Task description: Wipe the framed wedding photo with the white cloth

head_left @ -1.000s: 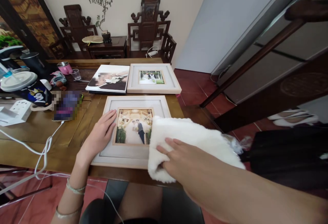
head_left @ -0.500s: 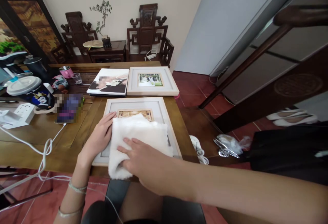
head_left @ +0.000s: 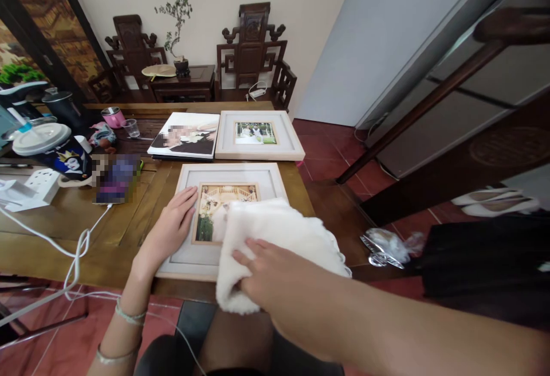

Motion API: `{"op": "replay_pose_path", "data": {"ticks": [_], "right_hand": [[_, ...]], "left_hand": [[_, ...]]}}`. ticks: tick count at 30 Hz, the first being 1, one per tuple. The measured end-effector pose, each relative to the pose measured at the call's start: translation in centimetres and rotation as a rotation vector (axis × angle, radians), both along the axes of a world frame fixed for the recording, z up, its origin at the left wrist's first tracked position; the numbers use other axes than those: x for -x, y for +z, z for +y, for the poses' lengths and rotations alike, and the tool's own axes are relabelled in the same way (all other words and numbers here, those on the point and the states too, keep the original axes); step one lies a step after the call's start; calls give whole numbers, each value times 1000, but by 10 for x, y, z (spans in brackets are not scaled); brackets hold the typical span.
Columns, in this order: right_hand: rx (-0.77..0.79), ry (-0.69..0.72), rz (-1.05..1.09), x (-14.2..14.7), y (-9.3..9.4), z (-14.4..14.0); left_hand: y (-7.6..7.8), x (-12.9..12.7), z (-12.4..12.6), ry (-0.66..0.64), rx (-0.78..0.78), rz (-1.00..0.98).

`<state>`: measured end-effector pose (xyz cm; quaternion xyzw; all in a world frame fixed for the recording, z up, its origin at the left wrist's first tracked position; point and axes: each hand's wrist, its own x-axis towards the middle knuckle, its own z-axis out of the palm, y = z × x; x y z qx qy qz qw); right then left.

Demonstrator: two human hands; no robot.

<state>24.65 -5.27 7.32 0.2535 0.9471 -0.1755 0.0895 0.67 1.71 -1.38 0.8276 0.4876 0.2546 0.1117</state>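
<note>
Down at the near edge of the wooden table (head_left: 64, 221), a pale picture frame (head_left: 232, 172) lies flat, holding a photo (head_left: 215, 207) of a couple under an arch. The person's left hand (head_left: 172, 227) rests open and flat on the frame's left border, fingers spread and pointing toward 1 o'clock, gripping nothing. A beaded bracelet (head_left: 126, 316) circles that wrist. The right hand (head_left: 268, 275) presses down on a fluffy white cloth (head_left: 275, 232), fingers laid on its near part and partly curled into the pile; the cloth covers the frame's right side and lower right corner and hangs over the table edge. The two hands are apart, with the photo between them.

At 12 o'clock from this frame lies a second frame (head_left: 258, 135) with a small photo, and just beside it, at 11 o'clock, an unframed print (head_left: 184, 135). At 9 o'clock, a white cable (head_left: 77, 247) loops across the tabletop toward a blurred phone (head_left: 116, 178). Farther out at 10 o'clock stand a pink cup (head_left: 112, 117) and a clear glass (head_left: 132, 128). Two carved dark chairs (head_left: 249, 49) stand against the far wall.
</note>
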Motion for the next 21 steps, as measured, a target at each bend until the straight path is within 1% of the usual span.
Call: {"op": "replay_pose_path", "data": {"ticks": [1,3,5,9,12,14,16,18,21], "right_hand": [[-33,42,-26,8,2,0],[-77,81,-59,17,5,-1],[-71,68,-102,15,7,-2],[5,-62,-283,-12,7,-2],[-41,-175,-296,-35,7,4],[-105,-232,-277,-45,8,13],[-173,-281,-278,-51,9,29],[-249,-345,-267,-54,7,50],[-342,-423,-218,-60,-3,86]], "left_hand": [[0,0,0,1,3,-1],[1,0,0,-2,13,-4],[1,1,1,-12,19,-7],[0,3,4,-26,23,6],[0,3,5,-34,29,31],[0,4,5,-41,31,42],[1,4,5,-43,34,48],[1,4,5,-42,35,50],[2,4,4,-44,31,53]]}}
